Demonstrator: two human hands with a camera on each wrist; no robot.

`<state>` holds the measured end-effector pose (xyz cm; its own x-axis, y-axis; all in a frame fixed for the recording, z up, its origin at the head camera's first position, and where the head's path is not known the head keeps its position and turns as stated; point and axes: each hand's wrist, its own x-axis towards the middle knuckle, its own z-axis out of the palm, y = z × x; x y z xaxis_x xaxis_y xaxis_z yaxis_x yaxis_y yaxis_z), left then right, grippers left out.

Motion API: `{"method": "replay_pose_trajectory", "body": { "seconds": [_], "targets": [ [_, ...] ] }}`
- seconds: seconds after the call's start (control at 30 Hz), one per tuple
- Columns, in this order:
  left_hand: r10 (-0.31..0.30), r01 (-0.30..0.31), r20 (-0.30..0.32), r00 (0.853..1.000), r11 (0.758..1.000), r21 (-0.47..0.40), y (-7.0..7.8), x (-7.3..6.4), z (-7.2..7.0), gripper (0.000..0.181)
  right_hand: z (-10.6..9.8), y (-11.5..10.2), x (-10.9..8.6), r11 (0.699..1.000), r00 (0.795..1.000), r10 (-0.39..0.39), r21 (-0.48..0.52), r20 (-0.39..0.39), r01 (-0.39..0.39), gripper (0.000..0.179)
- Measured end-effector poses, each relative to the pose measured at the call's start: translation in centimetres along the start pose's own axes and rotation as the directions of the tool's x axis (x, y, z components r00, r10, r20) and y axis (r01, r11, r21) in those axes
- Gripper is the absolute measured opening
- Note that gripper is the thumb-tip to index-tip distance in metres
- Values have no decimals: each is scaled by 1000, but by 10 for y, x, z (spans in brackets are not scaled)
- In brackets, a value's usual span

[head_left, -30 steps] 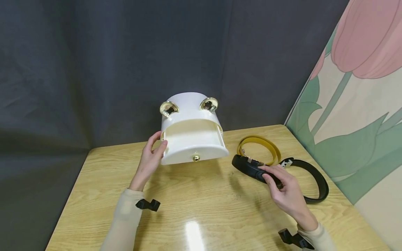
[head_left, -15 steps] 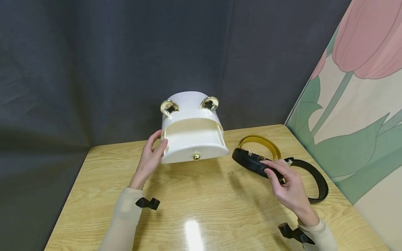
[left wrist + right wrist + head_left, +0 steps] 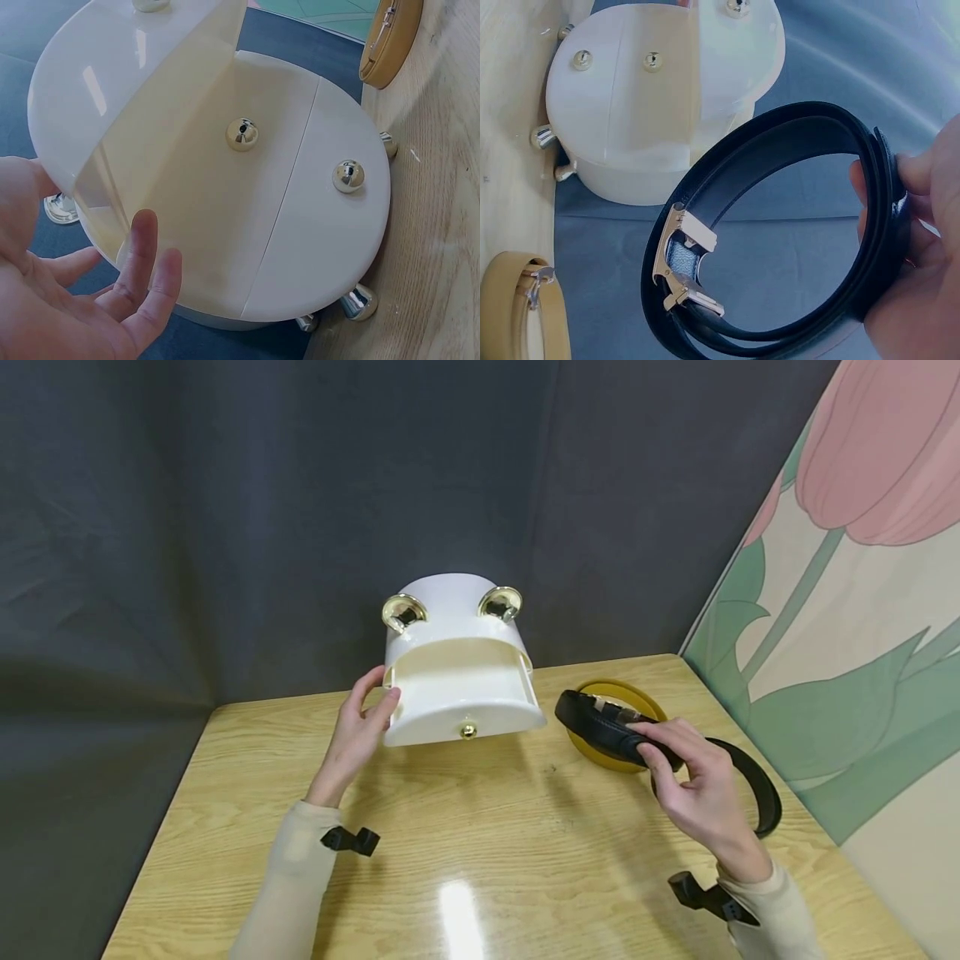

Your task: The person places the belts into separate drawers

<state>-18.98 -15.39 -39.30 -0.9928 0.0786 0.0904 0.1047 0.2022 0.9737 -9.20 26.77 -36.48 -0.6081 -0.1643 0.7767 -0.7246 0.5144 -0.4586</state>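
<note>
A white rounded drawer cabinet (image 3: 452, 593) stands at the back of the table, its top drawer (image 3: 427, 727) pulled out. My left hand (image 3: 351, 743) is at the cabinet's left side, thumb at the drawer's side edge; in the left wrist view its other fingers are loosely extended. My right hand (image 3: 697, 789) pinches a coiled black belt (image 3: 600, 727) by its near end and holds it raised to the right of the drawer. In the right wrist view, the belt's gold-toned buckle (image 3: 697, 229) faces the inside of the coil.
A coiled mustard belt (image 3: 651, 700) lies on the wooden table (image 3: 480, 827), partly covered in view by the held belt. Another coiled black belt (image 3: 763, 797) lies farther right, partly behind my right hand. A dark curtain (image 3: 300, 527) hangs behind; a tulip-patterned wall (image 3: 825, 693) borders the right.
My right hand has raised the coiled black belt and drawn it slightly away, so it overlaps the mustard belt in view. The left hand and open drawer stay in place.
</note>
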Motion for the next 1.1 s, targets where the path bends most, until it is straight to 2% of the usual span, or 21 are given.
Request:
{"method": "replay_pose_trajectory", "body": {
  "seconds": [0.17, 0.4, 0.63, 0.9, 1.1],
  "targets": [
    [-10, 10, 3, 1000, 1000, -7, 1, -1, 0, 64, 1, -1, 4, 999, 999, -31, 32, -6, 32, 33],
    [-7, 7, 3, 1000, 1000, 1, 1, -1, -1, 64, 7, -3, 11, 991, 995, -100, 91, -27, 102, 17],
    [-10, 10, 5, 1000, 1000, -4, 1, -1, 0, 64, 10, -8, 18, 988, 991, -132, 70, -31, 134, 16],
    [-6, 6, 1, 1000, 1000, -11, -1, 1, 2, 64, 14, -9, 22, 981, 984, -174, 75, -49, 177, 25],
    [-6, 6, -5, 1000, 1000, -17, -2, 2, 4, 63, 19, -10, 28, 977, 980, -194, 80, -52, 198, 25]
  ]
}}
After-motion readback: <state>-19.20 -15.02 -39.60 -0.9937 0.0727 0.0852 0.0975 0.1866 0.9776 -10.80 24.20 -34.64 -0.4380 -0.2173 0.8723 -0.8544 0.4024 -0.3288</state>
